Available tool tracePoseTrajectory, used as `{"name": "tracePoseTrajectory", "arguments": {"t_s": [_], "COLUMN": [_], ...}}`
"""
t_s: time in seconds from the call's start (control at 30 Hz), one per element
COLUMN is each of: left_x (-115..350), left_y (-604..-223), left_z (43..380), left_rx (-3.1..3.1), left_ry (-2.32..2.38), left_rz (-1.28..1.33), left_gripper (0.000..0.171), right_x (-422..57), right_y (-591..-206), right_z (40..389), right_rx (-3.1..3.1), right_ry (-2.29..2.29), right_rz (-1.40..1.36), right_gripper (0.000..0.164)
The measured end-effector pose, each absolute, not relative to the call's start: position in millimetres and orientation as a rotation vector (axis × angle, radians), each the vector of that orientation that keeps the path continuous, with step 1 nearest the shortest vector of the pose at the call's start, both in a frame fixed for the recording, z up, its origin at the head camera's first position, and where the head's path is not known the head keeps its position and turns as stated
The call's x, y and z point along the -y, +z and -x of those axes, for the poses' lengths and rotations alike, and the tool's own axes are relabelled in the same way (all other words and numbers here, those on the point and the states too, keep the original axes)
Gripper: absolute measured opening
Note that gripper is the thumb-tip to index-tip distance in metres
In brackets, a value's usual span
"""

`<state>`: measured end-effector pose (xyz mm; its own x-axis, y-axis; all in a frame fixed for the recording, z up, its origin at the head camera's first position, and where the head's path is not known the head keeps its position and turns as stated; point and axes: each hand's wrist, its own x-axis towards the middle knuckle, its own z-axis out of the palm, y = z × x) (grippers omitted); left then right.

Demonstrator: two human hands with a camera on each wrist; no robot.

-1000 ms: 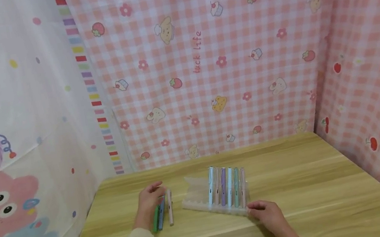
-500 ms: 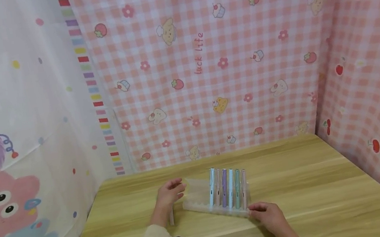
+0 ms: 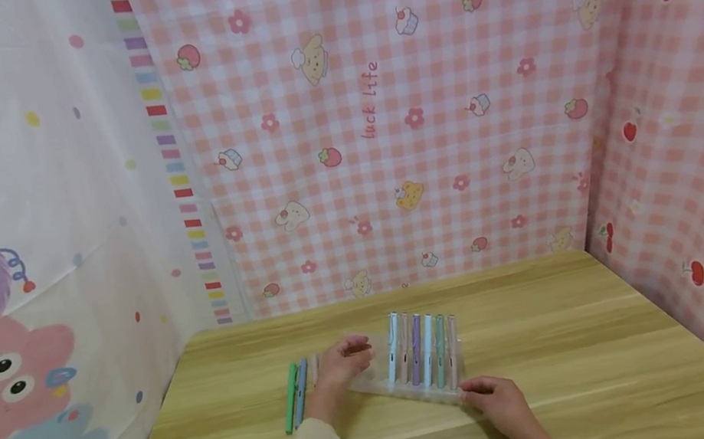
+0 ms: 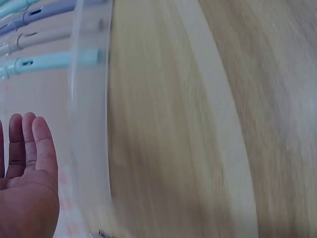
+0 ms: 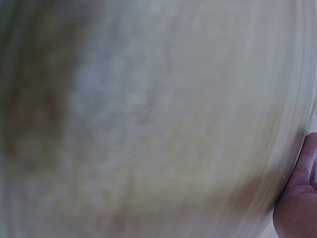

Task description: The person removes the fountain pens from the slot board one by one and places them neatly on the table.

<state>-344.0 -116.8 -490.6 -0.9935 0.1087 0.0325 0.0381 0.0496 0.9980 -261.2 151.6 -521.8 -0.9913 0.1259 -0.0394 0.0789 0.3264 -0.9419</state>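
A clear plastic pen tray [image 3: 416, 393] with a scalloped front strip holds several capped pens side by side, in light blue, pinkish, purple and green. My left hand [image 3: 343, 365] hovers over the tray's left part, where no pen lies. In the left wrist view its fingers [image 4: 45, 144] are straight and nothing is in them; a light blue pen [image 4: 49, 61] lies nearest. At the tray's front right corner my right hand [image 3: 497, 399] pinches the edge between thumb and fingers. Only part of that hand shows in the right wrist view.
Left of the tray, a green pen [image 3: 290, 399] and a blue pen [image 3: 300, 393] lie on the wooden table [image 3: 574, 337]. A pinkish pen [image 3: 315, 368] beside them is partly hidden by my left hand. A pink checked cloth [image 3: 411, 155] hangs behind the table.
My left hand has moved right, from above the loose pens to over the tray's left part, uncovering the green and blue pens. The right hand stays at the tray's corner.
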Motion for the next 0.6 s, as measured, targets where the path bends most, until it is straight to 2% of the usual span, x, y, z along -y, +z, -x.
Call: {"name": "tracePoseTrajectory", "arguments": {"t_s": [0.3,0.6], "left_x": [97.9,87.3], "left_y": [-504.0,-507.8], "left_z": [348.5,347.2], "left_rx": [-2.29,-2.249], "left_ry": [2.062,2.109], "left_rz": [-0.252,-0.274], "left_gripper": [0.036,0.036], "right_x": [-152.3,-153.1], "right_y": [-525.2,-527.8], "right_z": [262.3,264.2], "right_rx": [2.532,2.52], "right_ry": [1.796,1.8], "right_rz": [0.212,0.217], "right_gripper": [0.016,0.016]}}
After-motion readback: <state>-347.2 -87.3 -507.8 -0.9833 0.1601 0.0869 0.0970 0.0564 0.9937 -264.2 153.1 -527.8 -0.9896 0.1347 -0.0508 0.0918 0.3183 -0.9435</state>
